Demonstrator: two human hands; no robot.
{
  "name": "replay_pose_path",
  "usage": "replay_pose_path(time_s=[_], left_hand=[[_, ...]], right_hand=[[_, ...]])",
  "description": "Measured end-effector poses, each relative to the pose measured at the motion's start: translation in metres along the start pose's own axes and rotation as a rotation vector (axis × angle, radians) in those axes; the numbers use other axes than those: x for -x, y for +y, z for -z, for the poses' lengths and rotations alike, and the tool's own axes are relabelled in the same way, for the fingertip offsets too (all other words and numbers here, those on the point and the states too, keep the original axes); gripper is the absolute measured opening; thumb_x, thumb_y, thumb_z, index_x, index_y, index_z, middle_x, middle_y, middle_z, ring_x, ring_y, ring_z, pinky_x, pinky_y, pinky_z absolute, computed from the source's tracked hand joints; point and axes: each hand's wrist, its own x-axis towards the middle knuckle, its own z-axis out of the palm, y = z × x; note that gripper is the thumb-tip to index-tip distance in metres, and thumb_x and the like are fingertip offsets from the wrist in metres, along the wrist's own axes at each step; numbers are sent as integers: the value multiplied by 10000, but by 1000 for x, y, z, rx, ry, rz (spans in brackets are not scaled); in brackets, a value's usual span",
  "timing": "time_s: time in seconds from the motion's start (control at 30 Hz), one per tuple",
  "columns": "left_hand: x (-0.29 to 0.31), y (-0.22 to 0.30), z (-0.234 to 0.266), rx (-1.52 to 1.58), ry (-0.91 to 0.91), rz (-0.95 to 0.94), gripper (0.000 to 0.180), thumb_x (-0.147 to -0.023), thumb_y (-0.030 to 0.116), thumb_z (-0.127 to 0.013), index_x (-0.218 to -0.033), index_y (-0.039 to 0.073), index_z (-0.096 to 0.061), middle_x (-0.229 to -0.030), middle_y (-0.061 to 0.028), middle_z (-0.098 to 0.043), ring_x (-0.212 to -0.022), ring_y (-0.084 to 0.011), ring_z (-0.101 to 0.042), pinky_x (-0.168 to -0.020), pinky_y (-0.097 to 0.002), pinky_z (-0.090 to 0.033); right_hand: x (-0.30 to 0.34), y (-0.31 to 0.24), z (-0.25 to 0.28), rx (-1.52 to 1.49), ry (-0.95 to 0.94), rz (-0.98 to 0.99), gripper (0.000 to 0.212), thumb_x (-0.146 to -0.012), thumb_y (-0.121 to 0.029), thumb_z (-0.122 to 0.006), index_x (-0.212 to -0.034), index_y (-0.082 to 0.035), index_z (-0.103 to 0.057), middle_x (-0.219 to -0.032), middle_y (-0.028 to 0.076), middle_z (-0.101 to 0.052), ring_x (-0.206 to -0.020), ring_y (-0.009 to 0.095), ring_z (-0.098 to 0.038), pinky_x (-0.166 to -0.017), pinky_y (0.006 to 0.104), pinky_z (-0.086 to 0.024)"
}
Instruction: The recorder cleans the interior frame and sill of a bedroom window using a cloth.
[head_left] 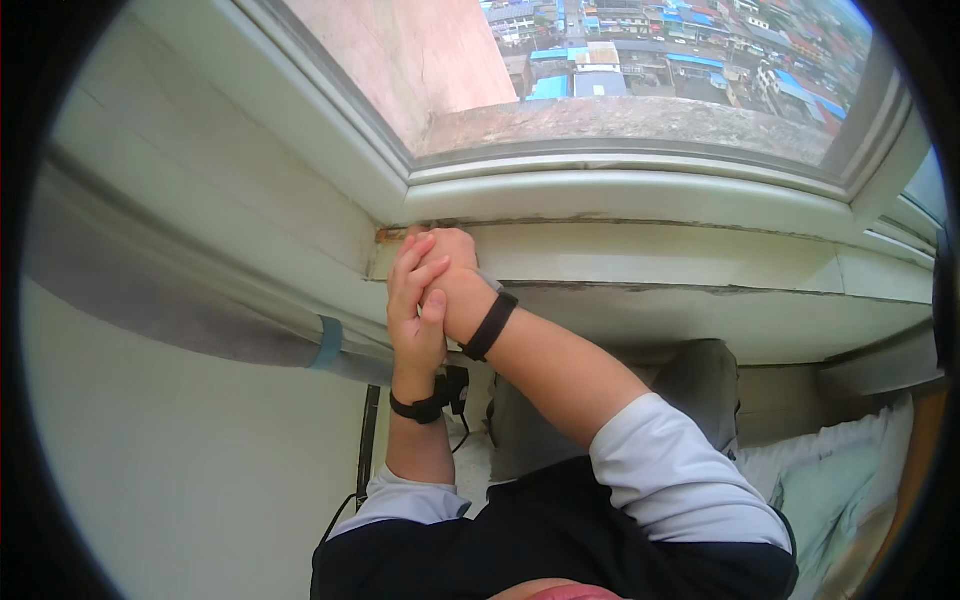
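Both hands meet over the left corner of the windowsill [640, 258], below the window frame. My right hand [458, 262] is bent downward with its fingers curled and mostly hidden. A small greyish-white edge [490, 281] shows beside its wrist; what it belongs to is unclear. Across the side and back of that hand lies my left hand [412, 305], fingers fairly straight and slightly apart, thumb against the right hand. Each wrist wears a black band. Rusty brown stains [392, 235] mark the sill corner beside the fingertips.
Above the sill is a window [640, 120] over rooftops far below. A grey curtain [190, 275] with a blue-grey tie [327, 343] hangs at left. A black box with a cord [457, 388] is near my left wrist. Pale green bedding [830, 490] lies at lower right.
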Motion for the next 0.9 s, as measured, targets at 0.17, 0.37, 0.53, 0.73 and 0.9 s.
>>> replay_pose_path(time_s=[0.17, 0.37, 0.53, 0.73, 0.9], left_hand=[[-1, 21, -29, -73, 63, 60, 447, -1028, 332, -472, -1244, 8, -694, -1528, -198, -565, -1516, -379, -407, -1278, -506, -247], [4, 68, -66, -57, -91, 58, 467, -1042, 386, -477, -1252, 27, -690, -1536, -198, -551, -1530, -393, -386, -1278, -520, -239], [-1, 121, -137, 54, -210, -99, 501, -1024, 453, -558, -1289, 51, -696, -1517, -209, -570, -1532, -441, -373, -1256, -544, -275], [-26, 208, -268, 243, -266, -246, 438, -954, 421, -676, -1233, 90, -743, -1462, -196, -608, -1442, -454, -479, -1195, -565, -357], [-24, 272, -360, 357, -237, -387, 404, -917, 415, -702, -1217, 147, -739, -1388, -132, -650, -1375, -377, -541, -1106, -544, -410]], right_hand=[[2, 24, -24, 170, 212, 192, 183, -960, -248, -627, -1070, -122, -701, -982, 58, -760, -929, 262, -753, -751, 347, -588], [38, 63, -19, 37, 69, 118, 168, -986, -284, -610, -1005, -216, -762, -1080, 9, -776, -1068, 183, -747, -842, 329, -595], [90, 155, 4, 93, 155, -50, 181, -987, -307, -606, -1050, -220, -751, -1086, 16, -773, -1064, 195, -744, -843, 323, -595], [279, 278, 77, 263, 341, 71, 341, -958, -302, -644, -1242, -113, -637, -1036, 73, -701, -955, 282, -703, -805, 386, -572], [366, 333, 108, 238, 547, -74, 363, -955, -266, -657, -1259, -75, -607, -1045, 106, -672, -966, 306, -682, -809, 408, -550]])
